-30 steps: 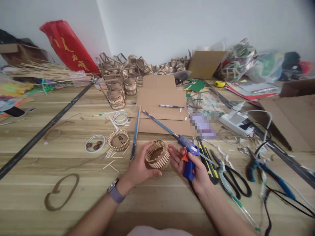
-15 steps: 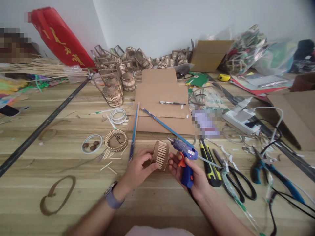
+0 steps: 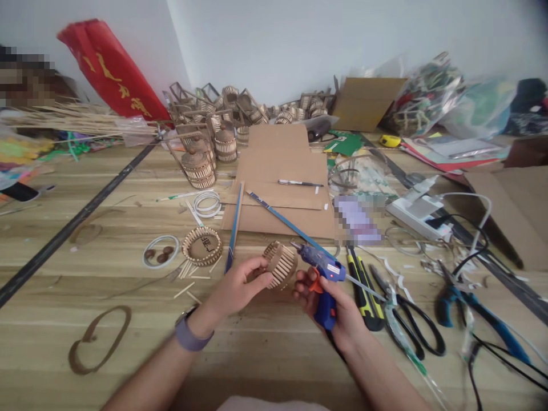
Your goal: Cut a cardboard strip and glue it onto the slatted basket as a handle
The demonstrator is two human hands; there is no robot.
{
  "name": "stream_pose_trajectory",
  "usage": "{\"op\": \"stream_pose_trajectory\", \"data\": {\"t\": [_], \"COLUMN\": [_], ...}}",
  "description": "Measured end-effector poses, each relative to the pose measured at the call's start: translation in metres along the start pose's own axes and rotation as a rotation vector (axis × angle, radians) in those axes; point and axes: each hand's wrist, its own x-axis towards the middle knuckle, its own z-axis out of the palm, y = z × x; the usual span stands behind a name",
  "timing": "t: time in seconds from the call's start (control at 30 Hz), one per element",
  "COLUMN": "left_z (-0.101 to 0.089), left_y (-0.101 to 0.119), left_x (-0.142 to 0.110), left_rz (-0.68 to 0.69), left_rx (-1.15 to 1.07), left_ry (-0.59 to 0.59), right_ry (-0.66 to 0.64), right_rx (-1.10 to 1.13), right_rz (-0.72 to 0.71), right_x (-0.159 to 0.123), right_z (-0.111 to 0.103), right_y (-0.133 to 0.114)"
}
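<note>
Between the thumb and fingers of my left hand (image 3: 240, 288) is a small round basket (image 3: 281, 265) with a wall of pale sticks and a brown band. It is tilted, with part of its opening showing at the top. My right hand (image 3: 338, 314) grips a blue hot glue gun (image 3: 323, 268) with an orange trigger, its nozzle pointing left, close to the basket's rim. A clear glue stick juts from the gun's back. Left of my hands, a second stick-walled ring (image 3: 202, 246) lies on the wooden table (image 3: 171, 354), loose short sticks (image 3: 188, 269) beside it.
Cardboard sheets (image 3: 282, 162) with a pen (image 3: 299, 182) lie ahead. A yellow-black utility knife (image 3: 366, 291), scissors (image 3: 411, 325) and blue-handled pliers (image 3: 483, 314) are to the right, near a power strip (image 3: 417, 214) and cables. Finished lidded baskets (image 3: 199, 168) stand at the back left.
The basket has turned in my left hand, so its opening now shows more. My right fingers have come off its side. The glue gun has barely moved.
</note>
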Motion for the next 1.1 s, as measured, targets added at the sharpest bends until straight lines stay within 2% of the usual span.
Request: {"op": "stream_pose_trajectory", "data": {"t": [0.1, 0.2, 0.3, 0.4, 0.5, 0.67, 0.87, 1.1], "left_z": [-0.016, -0.027, -0.029, -0.022, -0.009, 0.004, -0.004, -0.017], "left_y": [0.004, -0.004, -0.013, -0.013, -0.007, -0.007, -0.020, -0.023], "left_x": [0.002, 0.004, 0.005, 0.004, 0.006, 0.013, 0.011, 0.009], "left_rz": [0.206, 0.315, 0.350, 0.362, 0.335, 0.262, 0.313, 0.328], "left_rx": [0.409, 0.783, 0.992, 1.006, 0.940, 0.876, 0.831, 0.988], "left_ry": [-0.019, 0.007, -0.003, -0.032, -0.040, 0.043, 0.082, 0.183], "right_ry": [0.047, 0.146, 0.223, 0.199, 0.152, 0.153, 0.071, 0.091], "right_rx": [-0.264, -0.673, -0.959, -1.061, -1.065, -1.039, -0.958, -1.087], "right_rz": [-0.185, -0.381, -0.387, -0.340, -0.360, -0.350, -0.402, -0.395], "right_x": [-0.005, -0.014, -0.021, -0.024, -0.022, -0.017, -0.017, -0.016], "right_z": [-0.002, -0.009, -0.022, -0.035, -0.044, -0.054, -0.060, -0.053], "right_y": [-0.011, -0.018, -0.020, -0.023, -0.025, -0.022, -0.014, -0.016]}}
